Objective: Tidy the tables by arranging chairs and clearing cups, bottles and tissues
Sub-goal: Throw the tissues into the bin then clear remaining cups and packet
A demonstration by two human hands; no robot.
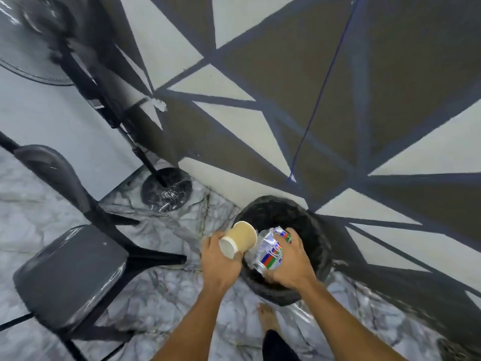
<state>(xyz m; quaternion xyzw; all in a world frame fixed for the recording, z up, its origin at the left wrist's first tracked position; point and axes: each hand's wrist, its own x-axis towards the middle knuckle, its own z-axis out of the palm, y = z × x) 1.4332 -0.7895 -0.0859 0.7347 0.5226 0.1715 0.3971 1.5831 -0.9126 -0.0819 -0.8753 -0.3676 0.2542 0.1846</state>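
My left hand grips a tan paper cup, tilted on its side with its white base toward me, at the left rim of a black bin. My right hand holds a crumpled clear plastic bottle with a red, blue and green label over the bin's mouth. The bin has a black liner and stands on the marble floor against the wall.
A dark grey chair stands to the left on the marble floor. A pedestal fan's round base sits behind it by the wall. The patterned wall rises right behind the bin. My bare foot is just before the bin.
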